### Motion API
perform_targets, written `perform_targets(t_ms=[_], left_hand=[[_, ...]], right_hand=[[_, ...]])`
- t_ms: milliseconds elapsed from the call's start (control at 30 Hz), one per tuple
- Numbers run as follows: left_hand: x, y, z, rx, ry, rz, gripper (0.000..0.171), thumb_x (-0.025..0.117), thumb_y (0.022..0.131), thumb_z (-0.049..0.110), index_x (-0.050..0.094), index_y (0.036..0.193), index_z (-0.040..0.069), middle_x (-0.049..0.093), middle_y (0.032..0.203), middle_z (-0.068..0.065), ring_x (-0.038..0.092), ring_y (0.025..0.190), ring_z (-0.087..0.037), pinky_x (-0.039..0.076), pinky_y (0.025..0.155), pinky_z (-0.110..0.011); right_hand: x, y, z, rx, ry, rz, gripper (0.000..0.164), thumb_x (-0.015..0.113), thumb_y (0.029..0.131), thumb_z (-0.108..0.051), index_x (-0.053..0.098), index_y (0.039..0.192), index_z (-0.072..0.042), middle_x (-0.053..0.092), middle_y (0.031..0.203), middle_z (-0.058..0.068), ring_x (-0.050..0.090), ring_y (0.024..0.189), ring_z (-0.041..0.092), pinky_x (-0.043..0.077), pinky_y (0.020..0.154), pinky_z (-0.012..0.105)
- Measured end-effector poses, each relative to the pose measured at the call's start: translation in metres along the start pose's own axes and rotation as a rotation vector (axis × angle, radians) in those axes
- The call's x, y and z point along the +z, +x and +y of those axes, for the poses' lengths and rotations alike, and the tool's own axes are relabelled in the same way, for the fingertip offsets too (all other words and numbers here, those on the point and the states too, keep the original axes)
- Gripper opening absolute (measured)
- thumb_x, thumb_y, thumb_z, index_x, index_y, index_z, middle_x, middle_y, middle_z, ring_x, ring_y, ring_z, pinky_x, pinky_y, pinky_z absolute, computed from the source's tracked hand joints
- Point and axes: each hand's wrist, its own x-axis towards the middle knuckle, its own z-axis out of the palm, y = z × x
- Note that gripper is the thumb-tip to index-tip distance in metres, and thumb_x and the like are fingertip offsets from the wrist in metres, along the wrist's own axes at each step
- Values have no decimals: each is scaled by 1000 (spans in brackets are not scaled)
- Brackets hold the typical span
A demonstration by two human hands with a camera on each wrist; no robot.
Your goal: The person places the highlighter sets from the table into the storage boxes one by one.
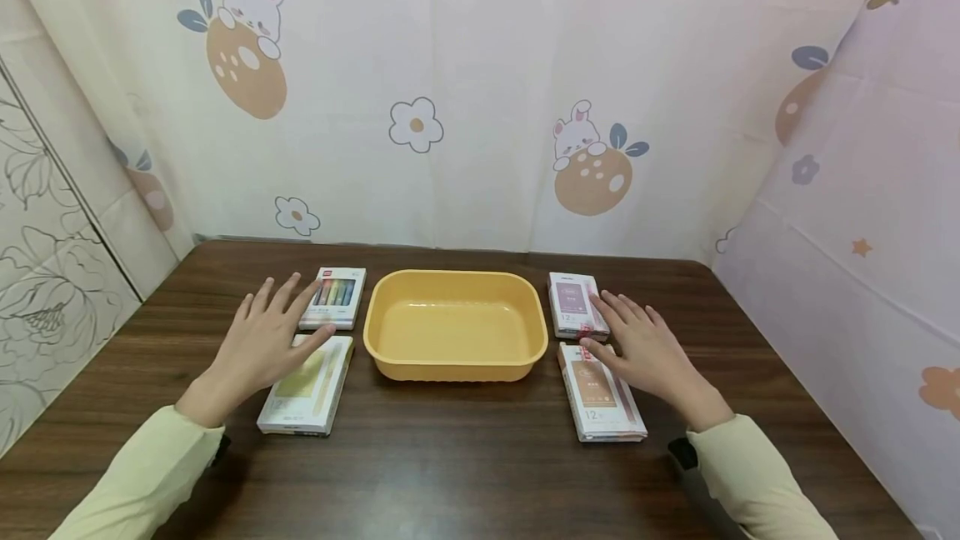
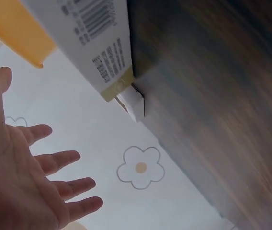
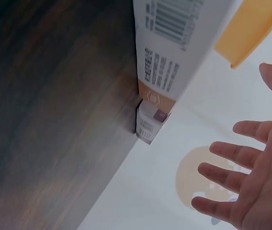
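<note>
A yellow plastic tray (image 1: 455,372) stands mid-table with bare insides. Left of it lie a white box with a picture of colored sticks (image 1: 334,297) and, nearer, a white box with a yellow-green panel (image 1: 306,390). To its right are a box with a purple panel (image 1: 576,305) and a box with an orange-brown panel (image 1: 602,394). My left hand (image 1: 262,340) hovers over the left pair, fingers spread and holding nothing. Over the right pair, my right hand (image 1: 648,350) is likewise spread, palm down. Both wrist views show a gap between palm and boxes.
The dark wooden table (image 1: 435,473) runs back to a pale curtain (image 1: 480,173) printed with rabbits and flowers. Another patterned curtain (image 1: 847,273) borders the right side, and a panel with line-drawn flowers (image 1: 45,273) stands at the left.
</note>
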Motion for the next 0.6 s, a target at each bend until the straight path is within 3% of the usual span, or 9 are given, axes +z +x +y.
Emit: perform_targets(t_ms=[600], left_hand=[[-1,10,24,101,28,-17,69,39,89,59,33,142,15,36,143,-18,30,129,-44,25,101,-60]], right_hand=[[6,-7,-13,-96,-27,18,65,56,85,-47,43,135,-9,50,131,18,47,119,37,35,95,57]])
